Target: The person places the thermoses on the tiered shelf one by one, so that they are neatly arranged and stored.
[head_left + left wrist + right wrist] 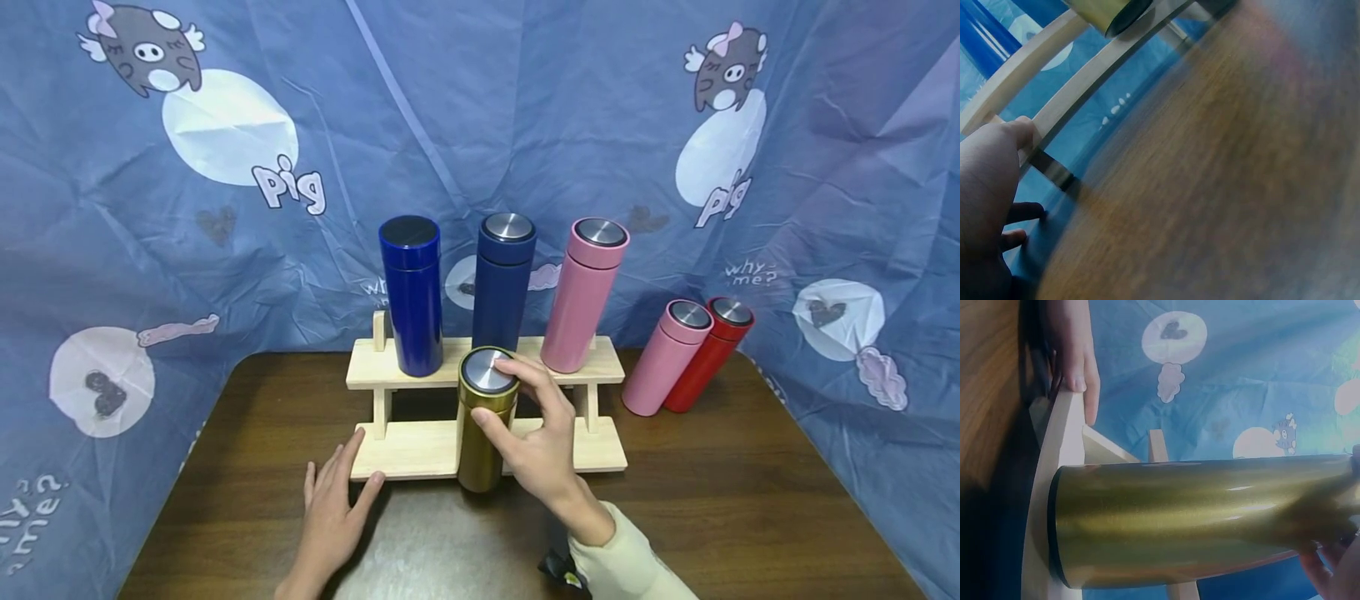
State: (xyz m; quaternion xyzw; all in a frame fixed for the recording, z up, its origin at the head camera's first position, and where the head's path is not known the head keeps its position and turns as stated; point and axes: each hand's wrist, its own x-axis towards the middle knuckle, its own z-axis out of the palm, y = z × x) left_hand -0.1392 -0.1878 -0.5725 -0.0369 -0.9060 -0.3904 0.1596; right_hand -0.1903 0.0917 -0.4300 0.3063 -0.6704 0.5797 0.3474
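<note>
A gold insulated bottle (476,450) with a silver-topped lid is upright at the middle of the lower shelf (408,450) of a two-tier wooden stand. My right hand (542,446) grips it near the top, thumb on its side and a finger on the lid. The bottle's base (1129,15) is at the shelf's front edge; whether it bears on the wood I cannot tell. With fairly straight fingers, my left hand (333,508) touches the left end of that shelf, thumb at the front corner. The right wrist view also shows the left hand (1072,356) there.
On the upper shelf (457,369) stand a glossy blue bottle (412,308), a navy bottle (501,292) and a pink bottle (583,308). Right of the stand, another pink bottle (662,367) and a red bottle (705,367) stand on the brown table (720,517). A blue patterned cloth (480,100) hangs behind.
</note>
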